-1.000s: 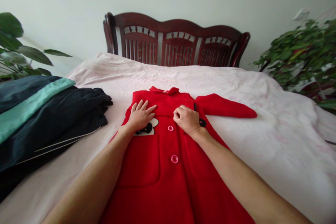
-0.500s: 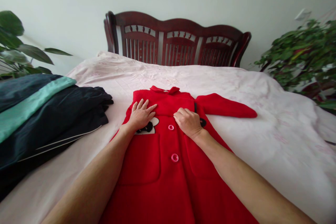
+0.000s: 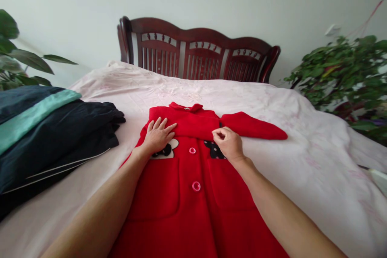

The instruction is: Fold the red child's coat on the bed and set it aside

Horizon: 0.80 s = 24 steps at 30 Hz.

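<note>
A red coat (image 3: 187, 209) lies front up on the bed, with its collar toward the headboard. One sleeve (image 3: 193, 125) is folded across the chest; the other stretches out to the right. My left hand (image 3: 159, 135) rests flat on the folded sleeve, fingers spread, above a pocket with a white-and-black applique. At the cuff end of that sleeve, my right hand (image 3: 228, 141) is closed in a pinch on the coat's cloth. Two pink-rimmed buttons (image 3: 196, 186) show down the front. Beside the right hand is a black dotted applique (image 3: 215, 150).
Dark clothes (image 3: 60, 141) with a teal stripe are piled on the left of the bed. A pale floral sheet (image 3: 308, 169) covers the bed. Behind it stands a dark wooden headboard (image 3: 199, 50). Leafy plants (image 3: 350, 72) flank both sides.
My right hand has moved right along the folded sleeve to its cuff end, uncovering more of the black dotted applique. My left hand stays flat in place. The view has shifted slightly.
</note>
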### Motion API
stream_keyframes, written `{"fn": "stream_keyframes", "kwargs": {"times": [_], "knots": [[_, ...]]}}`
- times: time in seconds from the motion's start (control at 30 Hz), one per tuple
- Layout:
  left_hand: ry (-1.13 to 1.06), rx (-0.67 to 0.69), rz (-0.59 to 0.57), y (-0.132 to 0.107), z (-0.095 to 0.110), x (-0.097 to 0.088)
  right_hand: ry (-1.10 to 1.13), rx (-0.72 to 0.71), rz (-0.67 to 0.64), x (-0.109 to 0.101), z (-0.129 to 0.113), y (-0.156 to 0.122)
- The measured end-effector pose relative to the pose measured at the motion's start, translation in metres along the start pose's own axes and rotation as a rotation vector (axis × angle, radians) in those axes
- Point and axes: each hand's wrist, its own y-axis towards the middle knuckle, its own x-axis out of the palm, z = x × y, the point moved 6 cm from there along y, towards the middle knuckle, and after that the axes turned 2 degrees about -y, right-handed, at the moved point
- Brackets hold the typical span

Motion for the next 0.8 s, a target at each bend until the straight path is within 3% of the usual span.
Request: {"fn": "stream_keyframes", "kwargs": {"times": [0.13, 0.3, 0.4, 0.57, 0.7, 0.8], "knots": [[0.004, -0.005, -0.007, 0.000, 0.000, 0.000, -0.002, -0.140, -0.023, 0.001, -0.006, -0.012], [0.016, -0.006, -0.007, 0.000, 0.002, -0.002, -0.219, -0.360, -0.016, 0.011, -0.027, -0.018], [0.020, -0.005, -0.016, -0.001, 0.003, -0.003, -0.340, -0.421, -0.033, 0.018, -0.037, -0.015], [0.015, 0.005, -0.018, -0.001, 0.003, -0.004, -0.387, -0.340, -0.005, 0.020, -0.034, -0.010], [0.014, 0.002, -0.007, -0.001, 0.001, -0.002, -0.234, -0.180, 0.083, 0.011, -0.022, -0.008], [0.004, -0.007, -0.005, 0.000, 0.001, -0.001, -0.103, -0.170, 0.066, 0.011, -0.024, -0.007]]}}
